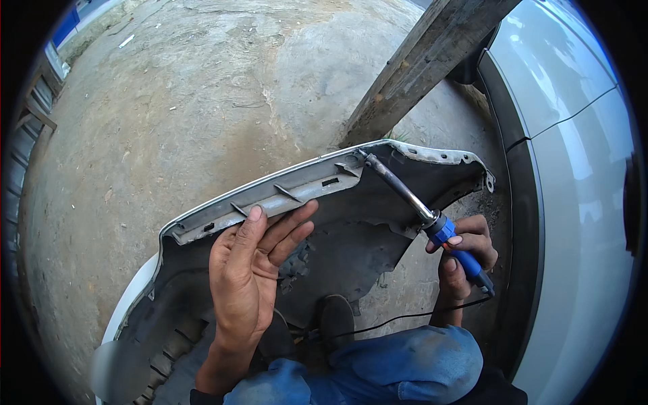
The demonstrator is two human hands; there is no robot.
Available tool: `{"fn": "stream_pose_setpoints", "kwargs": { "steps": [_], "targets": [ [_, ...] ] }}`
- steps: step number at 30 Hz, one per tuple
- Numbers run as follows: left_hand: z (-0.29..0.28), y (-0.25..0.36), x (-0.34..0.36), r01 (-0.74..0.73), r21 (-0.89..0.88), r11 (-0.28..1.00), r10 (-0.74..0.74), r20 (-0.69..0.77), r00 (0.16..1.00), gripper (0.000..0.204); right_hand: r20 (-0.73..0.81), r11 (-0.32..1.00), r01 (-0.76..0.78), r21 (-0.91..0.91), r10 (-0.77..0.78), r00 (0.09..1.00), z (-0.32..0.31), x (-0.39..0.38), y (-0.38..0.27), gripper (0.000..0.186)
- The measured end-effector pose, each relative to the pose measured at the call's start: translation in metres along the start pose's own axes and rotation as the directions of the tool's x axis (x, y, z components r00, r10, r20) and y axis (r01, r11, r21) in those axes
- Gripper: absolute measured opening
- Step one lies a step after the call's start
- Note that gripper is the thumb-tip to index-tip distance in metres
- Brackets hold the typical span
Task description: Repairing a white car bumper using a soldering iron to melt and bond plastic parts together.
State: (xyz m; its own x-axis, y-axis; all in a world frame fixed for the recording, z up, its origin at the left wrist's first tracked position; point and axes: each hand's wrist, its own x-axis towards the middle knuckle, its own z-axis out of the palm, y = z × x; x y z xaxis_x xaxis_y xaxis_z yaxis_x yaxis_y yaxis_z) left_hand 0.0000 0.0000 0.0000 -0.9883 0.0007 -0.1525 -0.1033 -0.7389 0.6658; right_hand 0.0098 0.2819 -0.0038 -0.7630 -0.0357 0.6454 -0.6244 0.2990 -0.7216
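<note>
"what colours does the soldering iron (432,217) carry?"

"a bright blue handle with a dark end, a silver shaft browning toward the tip, and a black cord (418,314)."

"and the panel (331,236)?"

"dark grey inside, with a paler grey lip and a thin white edge."

"the jeans (415,358)?"

"faded blue, with a greyish smudge at the knee."

"which colours lie around them?"

"mottled tan and grey on the concrete floor (202,101), streaky grey-brown on the post (432,67), pale silvery white on the car (580,175), bordered by black trim (526,236)."

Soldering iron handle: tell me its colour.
The soldering iron handle is blue, best seen in the head view.
</note>
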Motion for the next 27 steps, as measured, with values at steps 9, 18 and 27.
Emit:
{"fn": "stream_pose_setpoints", "kwargs": {
  "steps": [9, 18, 27],
  "targets": [
    [-0.001, -0.002, 0.008, 0.043, -0.106, 0.993, -0.035, 0.076, 0.996, 0.040, -0.008, 0.984, 0.171, -0.052, -0.172, 0.985, -0.013, 0.001, 0.004, 0.031],
    [-0.017, -0.025, 0.005, -0.087, -0.278, 0.957, 0.113, 0.079, 0.990, 0.035, -0.284, 0.753, -0.189, -0.630, 0.003, 0.959, -0.062, -0.127, 0.051, 0.028],
    [-0.011, -0.008, 0.005, -0.083, -0.173, 0.981, 0.088, 0.022, 0.996, 0.033, -0.548, 0.531, -0.843, -0.086, 0.681, 0.485, -0.077, -0.306, 0.114, 0.021]
  ]
}}
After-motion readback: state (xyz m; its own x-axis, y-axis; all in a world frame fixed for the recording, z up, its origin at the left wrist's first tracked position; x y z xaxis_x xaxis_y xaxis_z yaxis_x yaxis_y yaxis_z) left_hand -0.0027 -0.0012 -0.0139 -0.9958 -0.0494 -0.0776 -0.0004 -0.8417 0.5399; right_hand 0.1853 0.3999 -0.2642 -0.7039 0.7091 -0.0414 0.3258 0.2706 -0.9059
